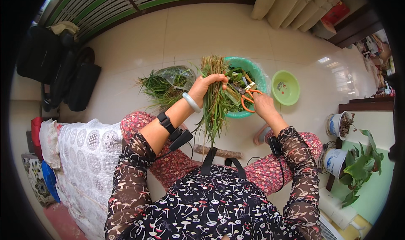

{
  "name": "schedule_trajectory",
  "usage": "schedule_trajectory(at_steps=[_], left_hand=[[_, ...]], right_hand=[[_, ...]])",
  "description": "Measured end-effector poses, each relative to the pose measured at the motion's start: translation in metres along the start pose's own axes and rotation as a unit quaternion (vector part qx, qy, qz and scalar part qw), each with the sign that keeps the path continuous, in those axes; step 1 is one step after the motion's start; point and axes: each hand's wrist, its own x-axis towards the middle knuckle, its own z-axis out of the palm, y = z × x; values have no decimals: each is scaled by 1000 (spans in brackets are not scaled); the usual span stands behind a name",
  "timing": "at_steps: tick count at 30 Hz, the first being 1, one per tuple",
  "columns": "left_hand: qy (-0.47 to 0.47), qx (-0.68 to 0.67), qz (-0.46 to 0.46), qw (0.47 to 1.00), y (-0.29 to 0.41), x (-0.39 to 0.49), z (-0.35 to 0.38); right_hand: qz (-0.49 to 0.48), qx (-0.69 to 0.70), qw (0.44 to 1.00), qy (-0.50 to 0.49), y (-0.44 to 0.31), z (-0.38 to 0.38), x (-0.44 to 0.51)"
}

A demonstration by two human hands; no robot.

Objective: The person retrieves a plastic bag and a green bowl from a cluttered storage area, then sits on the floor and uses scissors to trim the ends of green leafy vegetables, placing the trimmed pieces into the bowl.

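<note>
My left hand [202,86] is closed around a thick bundle of long grass-like greens [216,108], its pale cut-looking stems up and its leaves hanging towards me. In my right hand [264,104] is a pair of scissors with orange handles [248,102], held by the grips. The scissor blades point left towards the bundle, over a green plastic basin [262,72] lined with clear film. Inside the basin lie dark leaves and packaging scraps [235,77]. Left of the bundle, more grass-like greens [158,88] spill from a clear plastic bag [182,74] on the floor.
A small light-green bowl [292,94] stands on the tiles right of the basin. Near my feet lies a brown log-like roll [218,151]. Potted plants [335,159] stand at the right, a quilt-covered seat or bed [85,148] at the left, a black chair [60,63] beyond it.
</note>
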Motion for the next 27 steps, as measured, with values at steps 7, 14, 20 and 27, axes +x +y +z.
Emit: schedule_trajectory(at_steps=[7,14,20,27], left_hand=[[-21,4,-38,999,1,-3,-7],[-35,19,-5,999,-2,-4,3],[-72,64,3,995,-7,-8,20],[-117,47,13,992,-2,-7,24]], right_hand=[[-24,-13,986,163,13,-42,17],[8,490,871,43,-47,-123,23],[52,645,762,29,-70,-125,19],[61,609,783,113,-64,-126,23]])
